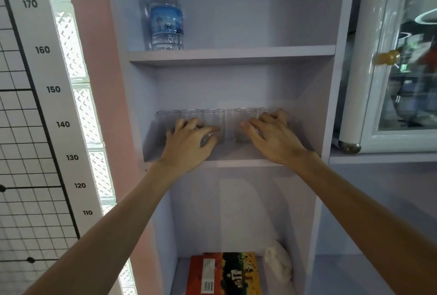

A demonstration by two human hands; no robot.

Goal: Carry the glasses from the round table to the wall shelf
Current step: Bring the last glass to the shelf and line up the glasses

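Several clear glasses stand in a row on the middle board of the lilac wall shelf (236, 162). My left hand (189, 143) reaches into this compartment, its fingers curled over a glass (190, 114) in the left group and its thumb lying along the front of the neighbouring glass (213, 116). My right hand (272, 136) grips the right pair: the thumb is on one glass (245, 115), and the fingers wrap over the rightmost glass (266, 110), hiding most of it. The leftmost glass (167, 117) stands untouched.
A water bottle (166, 15) stands on the board above, at its left. Below lie a colourful box (224, 273) and a white bag (277, 264). A glass-door cabinet (402, 82) sits to the right, and a height chart (47, 82) hangs on the left wall.
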